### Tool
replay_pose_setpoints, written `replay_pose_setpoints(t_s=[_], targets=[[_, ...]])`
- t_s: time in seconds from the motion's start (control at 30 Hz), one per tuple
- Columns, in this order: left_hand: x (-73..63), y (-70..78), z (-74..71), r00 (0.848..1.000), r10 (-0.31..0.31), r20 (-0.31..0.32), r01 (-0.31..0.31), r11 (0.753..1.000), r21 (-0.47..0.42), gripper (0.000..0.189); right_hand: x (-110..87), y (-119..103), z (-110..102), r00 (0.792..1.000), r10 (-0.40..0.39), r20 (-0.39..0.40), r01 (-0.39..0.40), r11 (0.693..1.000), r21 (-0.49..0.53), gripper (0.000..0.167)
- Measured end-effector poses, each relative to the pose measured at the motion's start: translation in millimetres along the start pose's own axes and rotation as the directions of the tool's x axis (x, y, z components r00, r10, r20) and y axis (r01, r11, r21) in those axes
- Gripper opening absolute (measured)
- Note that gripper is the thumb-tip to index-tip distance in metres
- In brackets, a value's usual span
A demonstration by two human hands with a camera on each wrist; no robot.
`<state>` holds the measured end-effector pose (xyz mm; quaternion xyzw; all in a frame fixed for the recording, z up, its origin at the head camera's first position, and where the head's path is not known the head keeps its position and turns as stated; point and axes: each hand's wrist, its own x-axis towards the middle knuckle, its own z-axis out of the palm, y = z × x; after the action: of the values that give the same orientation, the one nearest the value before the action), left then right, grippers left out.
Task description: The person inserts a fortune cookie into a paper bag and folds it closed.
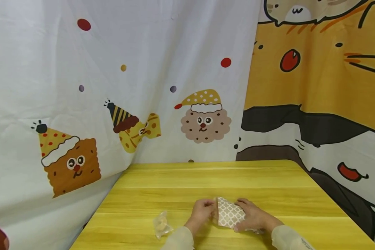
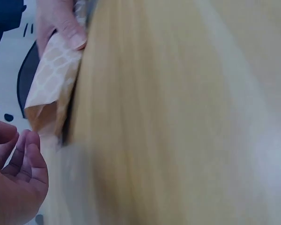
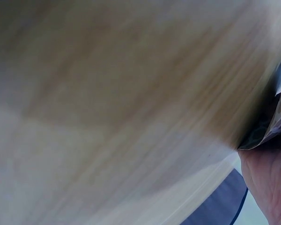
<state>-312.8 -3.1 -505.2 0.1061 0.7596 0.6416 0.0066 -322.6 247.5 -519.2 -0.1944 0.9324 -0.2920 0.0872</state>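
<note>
One small clear packet (image 1: 161, 225) at left, on the table (image 1: 253, 184), near the left sleeve (image 1: 179, 239). Next, left hand (image 1: 200, 213), fingers curled near the open mouth of the patterned bag (image 1: 229, 213); cannot tell whether pinching its edge. Then that bag itself, between both hands, in the table's near half. Farthest right, right hand (image 1: 255, 216), clamped across the bag, thumb at its near side.

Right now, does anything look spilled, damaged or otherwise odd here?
Nothing stands out: no spill shows on the table. The patterned package appears open at one end, likely from handling rather than damage; the small clear packet lies apart from it.
</note>
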Motion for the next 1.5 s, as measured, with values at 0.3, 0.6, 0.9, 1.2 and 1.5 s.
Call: replay_pose_setpoints(t_s=[0.3,0.6,0.9,1.2,1.5], targets=[[6.0,13.2,-45.1,0.999,0.020,0.051,-0.021,0.999,0.028,0.024,2.1,0.4,-0.4,1.000,-0.008,-0.003,0.008,1.000,0.002,0.103],[-0.2,10.9,-120.8,0.997,0.017,0.071,-0.027,0.990,0.142,0.032,2.5,-0.3,0.8,1.000,-0.027,-0.004,0.027,1.000,0.005,0.103],[-15.7,-8.9,-179.0,0.999,-0.034,-0.030,0.039,0.976,0.212,0.036,-1.2,-3.6,0.5,1.000,0.005,0.007,-0.005,1.000,0.013,0.100],[-35.6,-29.7,-214.0,0.984,-0.150,-0.095,0.166,0.969,0.184,0.037,-2.4,-3.6,1.3,1.000,0.001,0.017,-0.001,1.000,0.024,0.098],[-59.2,-35.2,-232.4,0.970,-0.237,-0.053,0.242,0.963,0.119,0.043,-0.6,0.1,1.6,1.000,0.010,-0.004,-0.010,1.000,0.013,0.103]])
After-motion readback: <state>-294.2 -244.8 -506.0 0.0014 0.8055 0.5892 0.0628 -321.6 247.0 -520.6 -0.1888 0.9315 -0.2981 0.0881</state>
